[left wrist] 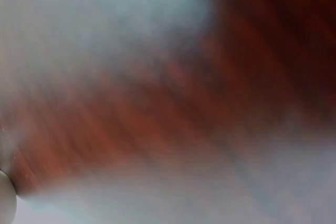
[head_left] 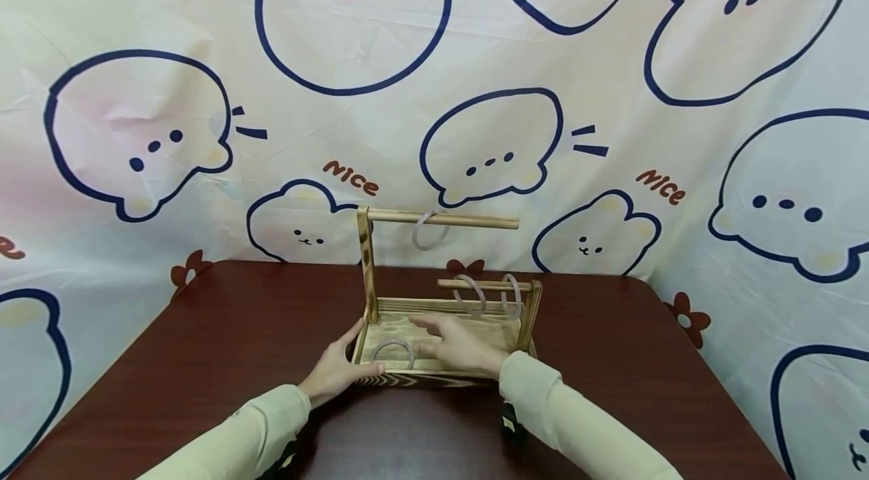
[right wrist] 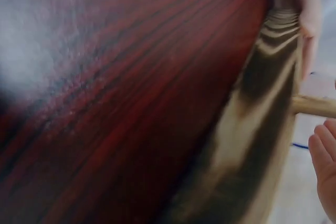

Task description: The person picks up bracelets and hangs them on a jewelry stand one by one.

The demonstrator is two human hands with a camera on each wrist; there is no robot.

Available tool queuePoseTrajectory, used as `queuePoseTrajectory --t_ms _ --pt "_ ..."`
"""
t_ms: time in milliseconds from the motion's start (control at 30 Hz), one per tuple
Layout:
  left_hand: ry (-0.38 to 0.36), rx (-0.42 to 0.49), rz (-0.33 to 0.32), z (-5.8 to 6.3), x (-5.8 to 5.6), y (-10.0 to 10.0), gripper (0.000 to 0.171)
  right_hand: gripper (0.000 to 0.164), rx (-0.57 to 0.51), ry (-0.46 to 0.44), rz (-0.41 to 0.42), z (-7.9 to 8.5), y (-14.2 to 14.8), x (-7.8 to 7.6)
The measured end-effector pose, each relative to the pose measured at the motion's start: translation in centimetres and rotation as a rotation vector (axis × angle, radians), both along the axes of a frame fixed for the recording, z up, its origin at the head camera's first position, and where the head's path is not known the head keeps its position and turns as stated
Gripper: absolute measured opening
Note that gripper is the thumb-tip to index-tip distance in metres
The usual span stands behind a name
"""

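A wooden jewelry stand (head_left: 367,261) with a shallow tray base sits on the table, one tall bar over a shorter one. My left hand (head_left: 336,367) grips the tray's front left corner, thumb at the front edge and fingers along the side. Over the tray, my right hand (head_left: 458,344) reaches leftward with loosely extended fingers, holding nothing visible. Close to its fingertips a pale translucent bangle (head_left: 394,342) lies in the tray. Another bangle (head_left: 416,232) hangs on the upper bar, and two more bangles (head_left: 519,300) hang on the lower bar. The left wrist view is blurred.
The dark red-brown table (head_left: 258,321) extends around the stand on every side. Behind it hangs a pale cloth (head_left: 380,125) printed with cartoon bear outlines. In the right wrist view, the tray's striped front wall (right wrist: 262,114) runs alongside the tabletop.
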State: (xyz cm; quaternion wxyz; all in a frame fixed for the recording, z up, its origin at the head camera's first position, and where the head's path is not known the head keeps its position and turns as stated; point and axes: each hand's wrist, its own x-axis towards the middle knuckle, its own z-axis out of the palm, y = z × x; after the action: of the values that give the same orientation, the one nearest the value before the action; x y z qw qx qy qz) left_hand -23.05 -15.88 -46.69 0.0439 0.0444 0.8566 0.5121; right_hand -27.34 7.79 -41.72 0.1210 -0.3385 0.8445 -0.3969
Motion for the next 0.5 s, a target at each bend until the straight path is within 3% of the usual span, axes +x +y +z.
queuePoseTrajectory --t_ms 200,333,500 --pt "-0.001 0.014 -0.023 -0.2 -0.2 -0.1 0.100 0.057 0.071 0.007 0.066 -1.9 -1.0 -1.4" --pt "0.001 0.021 -0.031 -0.2 -0.2 -0.1 0.099 0.059 0.164 0.076 0.123 -2.5 -2.0 -1.8" --pt "0.007 0.020 -0.028 -0.1 -0.2 -0.1 0.099 0.056 0.188 0.147 0.183 -3.0 -2.8 -2.1"
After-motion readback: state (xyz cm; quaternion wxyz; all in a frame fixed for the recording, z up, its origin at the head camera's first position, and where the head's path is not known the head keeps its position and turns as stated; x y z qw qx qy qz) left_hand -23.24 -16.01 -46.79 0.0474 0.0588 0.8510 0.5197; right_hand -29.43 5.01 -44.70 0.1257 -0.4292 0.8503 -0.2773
